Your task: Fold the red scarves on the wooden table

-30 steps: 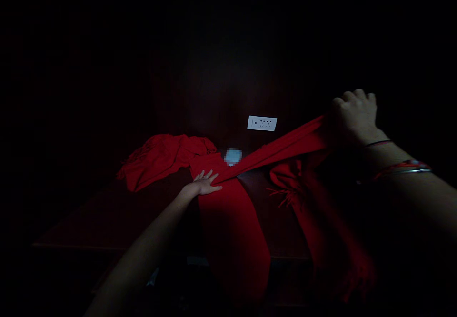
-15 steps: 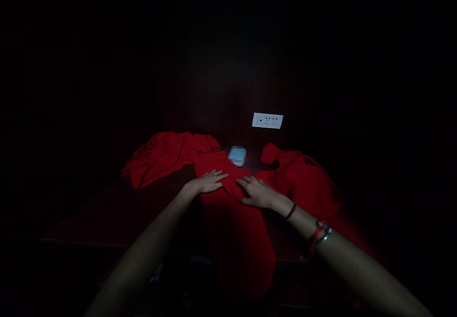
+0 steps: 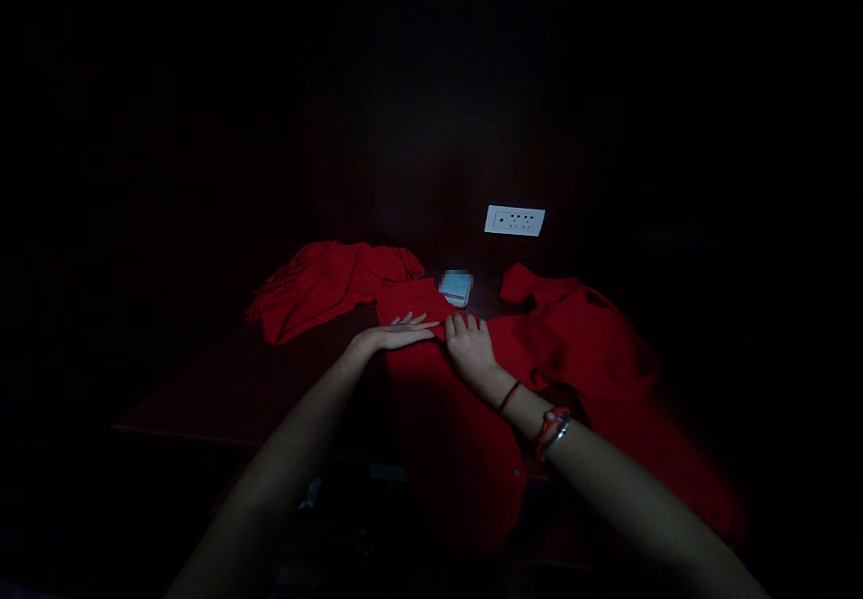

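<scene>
The work item is a long, matte red length of soft woven cloth [image 3: 455, 437], laid across a dark, reddish-brown tabletop [image 3: 189, 406] and hanging over its front edge. A crumpled red heap with a fringed edge [image 3: 337, 284] lies to its left; looser red folds [image 3: 580, 338] lie to its right. From where I stand, I cannot tell whether all three are one piece.

Grip status. Left hand [image 3: 399, 335]: fingers extended and flat, resting on the cloth, grasping nothing. Right hand [image 3: 470, 345]: fingers curled down onto the cloth just beside the left fingertips; whether they pinch it I cannot tell.

Handling. Judge the material light, limp and not fragile; it should crease readily and hold no shape unsupported. The weave should give fingertips good purchase, but the smooth-looking tabletop may let the cloth slide, and the overhanging portion may drag by its own weight. Hold it by a doubled edge, between thumb and fingers, with a flat palm as anchor. Avoid the fringe; its strands may snag or stretch.

Clearance. A pale-blue, flat rectangular object [image 3: 457, 288], partly blurred, lies just behind the cloth. A white rectangular wall socket [image 3: 514, 220] sits well apart.
</scene>
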{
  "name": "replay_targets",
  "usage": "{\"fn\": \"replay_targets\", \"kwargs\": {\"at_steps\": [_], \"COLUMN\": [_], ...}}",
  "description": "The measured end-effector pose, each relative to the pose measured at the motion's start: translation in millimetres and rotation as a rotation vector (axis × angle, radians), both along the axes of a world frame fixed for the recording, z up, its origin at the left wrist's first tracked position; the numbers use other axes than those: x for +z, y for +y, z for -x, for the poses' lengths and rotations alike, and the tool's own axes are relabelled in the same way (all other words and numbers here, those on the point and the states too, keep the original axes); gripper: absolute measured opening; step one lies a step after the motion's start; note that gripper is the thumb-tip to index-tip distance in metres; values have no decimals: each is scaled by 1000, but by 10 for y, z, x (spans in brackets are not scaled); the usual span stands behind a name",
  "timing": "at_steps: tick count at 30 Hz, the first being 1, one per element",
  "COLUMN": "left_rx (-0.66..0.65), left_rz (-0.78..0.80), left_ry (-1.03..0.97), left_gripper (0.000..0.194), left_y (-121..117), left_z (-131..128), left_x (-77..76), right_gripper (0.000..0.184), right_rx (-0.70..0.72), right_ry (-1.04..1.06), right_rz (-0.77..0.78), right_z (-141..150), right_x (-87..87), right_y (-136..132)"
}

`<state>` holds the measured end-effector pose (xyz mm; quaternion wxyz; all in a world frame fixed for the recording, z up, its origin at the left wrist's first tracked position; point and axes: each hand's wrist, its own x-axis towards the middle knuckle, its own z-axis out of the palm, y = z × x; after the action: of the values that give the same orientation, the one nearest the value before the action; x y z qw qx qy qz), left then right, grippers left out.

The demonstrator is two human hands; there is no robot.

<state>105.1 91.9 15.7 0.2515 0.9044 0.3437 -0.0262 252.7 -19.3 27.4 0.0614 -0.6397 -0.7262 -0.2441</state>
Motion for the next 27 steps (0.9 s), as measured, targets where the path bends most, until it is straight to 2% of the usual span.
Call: {"fn": "replay_targets", "kwargs": {"at_steps": [3,5,8,12,14,17,20,22,24,27], "left_rx": [-13,34,75,43,38,36,67,89,94,82], "left_rz": [93,106,42,-22,-33,-48,-49,-50,-58,-83], "left_ry": [-54,-27,66,127,138,149,149,148,158,175], "left_gripper": [54,53,53,55,55,55,54,53,53,55], "left_y": [16,10,-20,-52,-53,-45,-46,-47,-40,-22], "left_z": [27,12,-42,-85,-88,-89,-98,-106,-111,-113], "left_x": [19,25,23,19,13,3,3,4,-4,-28], "right_gripper": [29,27,22,23,25,27,27,27,29,35], "right_rx": [-72,-143,-249,-385,-442,-528,-601,-611,-563,-464], "right_ry": [-74,-123,-185,-218,-204,-158,-155,-182,-235,-271], "right_rz": [-19,-33,-28,-72,-89,-128,-200,-257,-328,-436], "right_z": [-301,-603,-1056,-1509,-1693,-1948,-2131,-2177,-2166,-2104], "right_x": [186,344,571,891,1123,1589,2085,2353,2546,2737], "right_y": [-66,-156,-280,-367,-401,-468,-528,-542,-527,-462]}}
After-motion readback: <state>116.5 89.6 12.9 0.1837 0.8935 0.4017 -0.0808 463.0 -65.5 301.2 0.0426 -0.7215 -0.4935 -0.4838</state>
